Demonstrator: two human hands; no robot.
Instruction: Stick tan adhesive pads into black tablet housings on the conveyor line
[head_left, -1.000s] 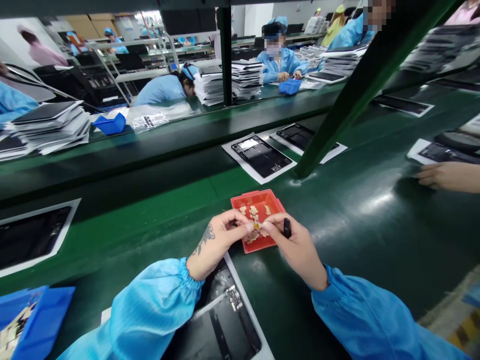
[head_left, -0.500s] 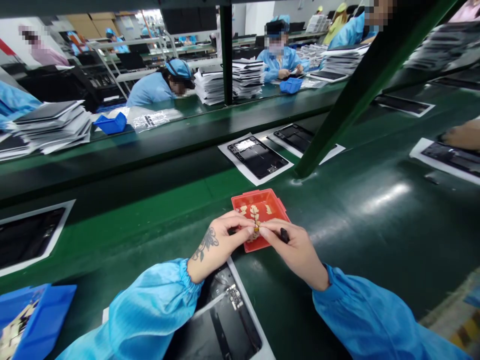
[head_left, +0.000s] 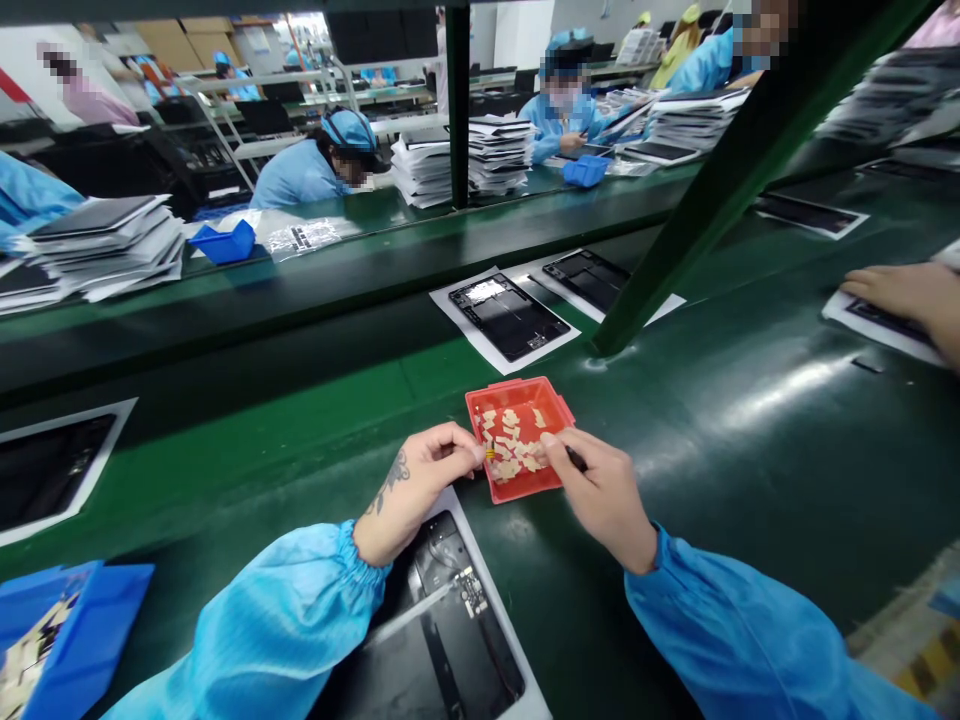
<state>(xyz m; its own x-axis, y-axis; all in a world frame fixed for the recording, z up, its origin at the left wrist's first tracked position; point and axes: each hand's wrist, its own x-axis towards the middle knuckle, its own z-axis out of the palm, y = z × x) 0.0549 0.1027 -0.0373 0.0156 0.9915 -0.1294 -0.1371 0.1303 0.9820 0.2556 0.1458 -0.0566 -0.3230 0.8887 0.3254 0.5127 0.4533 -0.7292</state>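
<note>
The left hand [head_left: 421,478] pinches a tiny yellow-and-black part [head_left: 490,453] at the left edge of the shallow red plastic tray [head_left: 525,489], seemingly mid-preparation, which next calls for steady fingertips; whether the right hand [head_left: 606,492] grips anything, I cannot tell.

The red plastic tray [head_left: 529,489] looks smooth, the green tabletop [head_left: 735,470] glossy (glare streaks it), the sleeves [head_left: 292,600] wrinkled cloth.

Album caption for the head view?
At a red tray of pale pieces, the left hand pinches a small yellow part, right hand opposite.
</note>
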